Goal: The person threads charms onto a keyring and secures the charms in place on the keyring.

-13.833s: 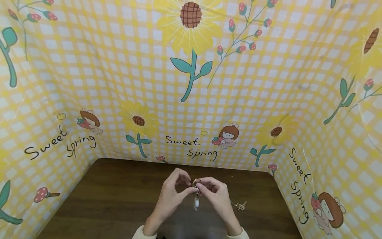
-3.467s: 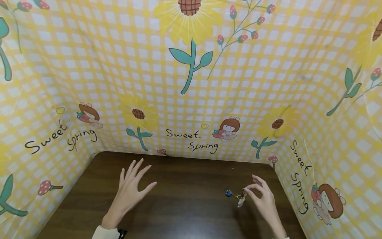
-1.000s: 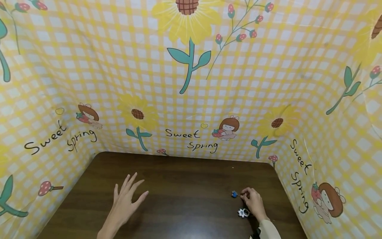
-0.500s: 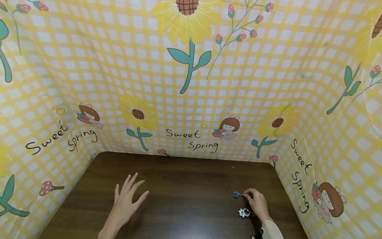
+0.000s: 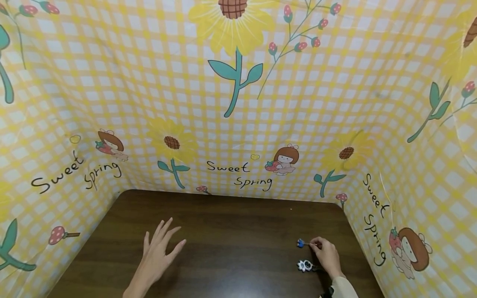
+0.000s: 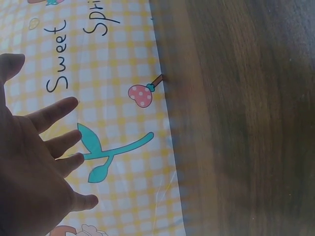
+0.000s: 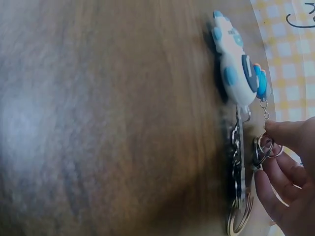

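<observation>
At the right of the table my right hand pinches the chain and metal rings of a keychain with a small blue charm. That charm points left from my fingertips. Just nearer to me lies a white astronaut keychain, partly behind my wrist in the head view. The right wrist view shows its astronaut figure, its chain and a gold-coloured split ring. Holding nothing, my left hand hovers over the left side with fingers spread; the left wrist view shows it palm-on.
The dark wooden table is enclosed at the back and both sides by a yellow checked cloth printed with flowers. A tiny pale speck lies near the back edge.
Both hands handled a keychain mid-table at first; later my right hand held one by the blue charm. The astronaut keychain now lies on the table. Lately my right hand has drawn the blue charm rightward.
</observation>
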`<action>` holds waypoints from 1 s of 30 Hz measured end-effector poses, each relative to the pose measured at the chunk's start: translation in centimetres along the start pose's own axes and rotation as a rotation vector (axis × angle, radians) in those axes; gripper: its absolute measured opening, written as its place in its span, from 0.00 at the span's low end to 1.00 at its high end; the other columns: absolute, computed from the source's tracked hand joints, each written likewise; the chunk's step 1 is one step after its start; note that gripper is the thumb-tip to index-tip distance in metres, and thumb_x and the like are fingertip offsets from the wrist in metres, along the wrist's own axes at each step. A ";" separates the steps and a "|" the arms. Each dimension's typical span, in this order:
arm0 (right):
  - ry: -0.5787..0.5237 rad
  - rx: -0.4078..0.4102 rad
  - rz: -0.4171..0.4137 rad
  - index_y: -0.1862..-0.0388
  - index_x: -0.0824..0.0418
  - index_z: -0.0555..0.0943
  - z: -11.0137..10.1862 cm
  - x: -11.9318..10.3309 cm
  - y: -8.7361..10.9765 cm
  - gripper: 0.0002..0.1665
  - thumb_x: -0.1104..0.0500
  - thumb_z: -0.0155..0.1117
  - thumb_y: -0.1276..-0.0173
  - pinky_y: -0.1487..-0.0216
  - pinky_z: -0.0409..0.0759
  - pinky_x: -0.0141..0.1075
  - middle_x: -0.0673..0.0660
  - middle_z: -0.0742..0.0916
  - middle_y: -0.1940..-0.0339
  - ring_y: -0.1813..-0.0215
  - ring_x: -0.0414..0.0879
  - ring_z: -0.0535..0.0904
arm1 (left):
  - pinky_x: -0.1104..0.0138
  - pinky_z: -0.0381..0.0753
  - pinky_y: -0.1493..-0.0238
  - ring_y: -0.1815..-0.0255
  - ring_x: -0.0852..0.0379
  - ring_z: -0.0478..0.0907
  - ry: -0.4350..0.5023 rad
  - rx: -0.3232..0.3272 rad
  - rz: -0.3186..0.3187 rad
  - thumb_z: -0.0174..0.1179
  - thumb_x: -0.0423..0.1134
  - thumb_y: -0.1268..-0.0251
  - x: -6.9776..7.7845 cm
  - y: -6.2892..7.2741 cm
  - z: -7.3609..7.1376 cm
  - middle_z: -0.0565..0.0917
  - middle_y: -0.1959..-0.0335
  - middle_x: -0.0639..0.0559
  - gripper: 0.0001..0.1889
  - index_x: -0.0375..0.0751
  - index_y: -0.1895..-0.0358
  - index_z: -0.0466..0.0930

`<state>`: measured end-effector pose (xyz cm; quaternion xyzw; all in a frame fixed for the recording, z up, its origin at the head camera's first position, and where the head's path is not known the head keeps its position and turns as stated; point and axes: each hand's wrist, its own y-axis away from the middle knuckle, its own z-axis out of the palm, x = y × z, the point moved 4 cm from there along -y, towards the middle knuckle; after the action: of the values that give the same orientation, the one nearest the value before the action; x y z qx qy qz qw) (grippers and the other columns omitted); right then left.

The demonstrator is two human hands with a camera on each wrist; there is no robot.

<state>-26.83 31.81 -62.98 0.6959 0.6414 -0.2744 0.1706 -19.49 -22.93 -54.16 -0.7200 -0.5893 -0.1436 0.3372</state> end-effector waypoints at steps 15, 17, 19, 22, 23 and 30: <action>0.009 0.036 -0.033 0.63 0.60 0.90 0.1 0.3 0.4 0.03 0.66 0.76 0.33 0.63 0.81 0.47 0.54 0.88 0.66 0.64 0.49 0.84 | 0.24 0.28 0.27 0.18 0.27 0.49 -0.004 -0.006 -0.016 0.61 0.55 0.21 -0.1 0.2 0.0 0.60 0.18 0.33 0.28 0.40 0.29 0.76; 0.000 0.036 -0.033 0.62 0.60 0.90 0.1 0.4 0.5 0.03 0.66 0.76 0.33 0.62 0.81 0.47 0.54 0.87 0.65 0.63 0.49 0.85 | 0.24 0.28 0.27 0.18 0.27 0.49 -0.004 -0.004 -0.016 0.61 0.54 0.21 -0.1 0.2 -0.1 0.60 0.18 0.33 0.28 0.40 0.29 0.76; -0.008 0.040 -0.036 0.61 0.60 0.90 0.0 0.4 0.6 0.04 0.66 0.76 0.34 0.61 0.81 0.47 0.54 0.87 0.64 0.63 0.49 0.85 | 0.24 0.27 0.26 0.18 0.27 0.49 -0.004 -0.003 -0.018 0.61 0.54 0.21 -0.1 0.3 -0.1 0.60 0.18 0.33 0.28 0.40 0.29 0.76; -0.018 0.048 -0.043 0.59 0.61 0.90 -0.3 0.3 0.7 0.05 0.66 0.76 0.33 0.58 0.83 0.49 0.56 0.86 0.61 0.61 0.51 0.86 | 0.25 0.26 0.26 0.18 0.27 0.49 -0.002 -0.002 -0.018 0.61 0.54 0.21 -0.2 0.3 0.0 0.60 0.18 0.33 0.28 0.40 0.29 0.76; -0.020 0.055 -0.047 0.58 0.61 0.90 -0.4 0.3 0.8 0.06 0.65 0.76 0.33 0.56 0.83 0.51 0.57 0.86 0.60 0.59 0.52 0.87 | 0.25 0.26 0.26 0.18 0.26 0.49 -0.002 -0.004 -0.017 0.61 0.54 0.21 -0.3 0.3 0.0 0.60 0.18 0.33 0.28 0.40 0.29 0.76; -0.026 0.055 -0.094 0.39 0.68 0.84 -2.2 -1.0 0.6 0.19 0.57 0.69 0.22 0.33 0.71 0.69 0.71 0.82 0.39 0.37 0.70 0.77 | 0.24 0.26 0.27 0.18 0.25 0.48 -0.018 -0.020 -0.015 0.60 0.54 0.21 -0.9 -0.1 -0.1 0.58 0.17 0.32 0.30 0.39 0.27 0.73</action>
<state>-25.94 32.26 -60.74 0.6657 0.6634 -0.3087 0.1465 -19.82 -23.67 -54.61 -0.7201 -0.5963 -0.1453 0.3236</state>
